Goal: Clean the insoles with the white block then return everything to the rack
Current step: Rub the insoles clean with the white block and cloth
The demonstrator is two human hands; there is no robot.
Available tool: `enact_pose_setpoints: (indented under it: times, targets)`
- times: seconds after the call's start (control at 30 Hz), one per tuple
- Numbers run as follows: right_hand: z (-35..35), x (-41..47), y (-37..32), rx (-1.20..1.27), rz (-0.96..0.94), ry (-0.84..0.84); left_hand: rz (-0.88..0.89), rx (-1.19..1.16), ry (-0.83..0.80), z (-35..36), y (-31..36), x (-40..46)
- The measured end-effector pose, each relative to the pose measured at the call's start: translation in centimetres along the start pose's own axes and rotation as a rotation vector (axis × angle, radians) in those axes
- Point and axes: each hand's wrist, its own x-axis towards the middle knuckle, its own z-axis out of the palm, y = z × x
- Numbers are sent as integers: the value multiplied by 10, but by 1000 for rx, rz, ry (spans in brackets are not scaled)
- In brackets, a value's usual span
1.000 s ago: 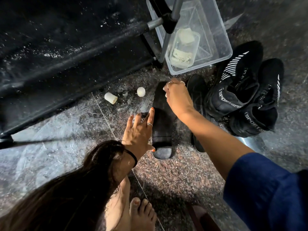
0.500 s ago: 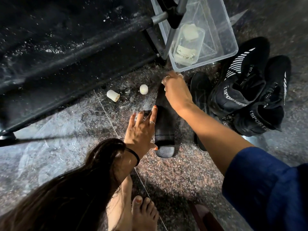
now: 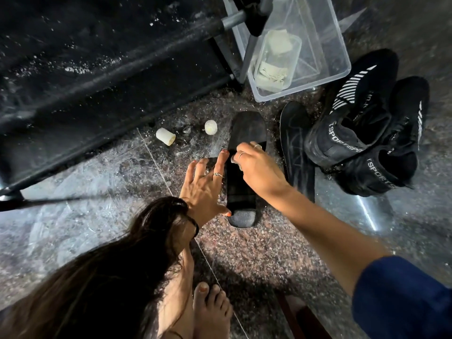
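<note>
Rack [image 3: 102, 77]: far left, dark | two white caps [image 3: 165, 136] on floor beside it | left hand [image 3: 204, 189]: fingers spread flat, steadying black insole [image 3: 244, 167] on floor | right hand [image 3: 258, 166]: curled over insole middle, white block hidden, grip cannot be told | second insole [image 3: 297, 148] just right | shoes [image 3: 367, 133] far right.

A home: shoe rack [image 3: 110, 77] and sneakers [image 3: 367, 133] on granite floor [image 3: 256, 253].

L hand [image 3: 204, 189] flat, fingers spread; R hand [image 3: 256, 167] fingers curled.
</note>
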Motion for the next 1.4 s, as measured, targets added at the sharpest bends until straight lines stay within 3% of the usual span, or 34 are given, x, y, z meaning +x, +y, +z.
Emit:
enact_pose_setpoints:
  times: [0.13, 0.3, 0.43, 0.6, 0.67, 0.77, 0.87, 0.93, 1.1, 1.3, 1.4]
  targets:
    - [16, -19, -15, 76, 166, 24, 44, 115, -24, 2, -1, -1]
    - [15, -63, -23, 134, 22, -160, 11, 101, -12, 0, -1, 0]
    - [3, -53, -12, 34, -90, -316, 18, 75, -13, -1, -1, 0]
    - [12, -56, -25, 78, 66, -167, 17, 92, -16, -4, 0, -1]
    - [17, -68, -30, 126, 117, -208, 12, 92, -9, -4, 0, -1]
    - [16, -83, -27, 84, 22, -334, -10, 64, -48, -1, 0, 2]
    - [6, -77, -25, 59, -102, -325, -7, 60, -67, -4, 2, 2]
    - [3, -62, -18, 68, -75, -278, 4, 94, -63, -7, 3, 0]
    - [5, -41, -3, 84, 190, -71, 12, 127, -20, -9, 4, -1]
    - [16, -89, -8, 75, -27, -182, -2, 107, -32, -5, 1, 1]
    - [5, -77, -3, 73, 22, -203, 0, 120, -36, -7, 3, 1]
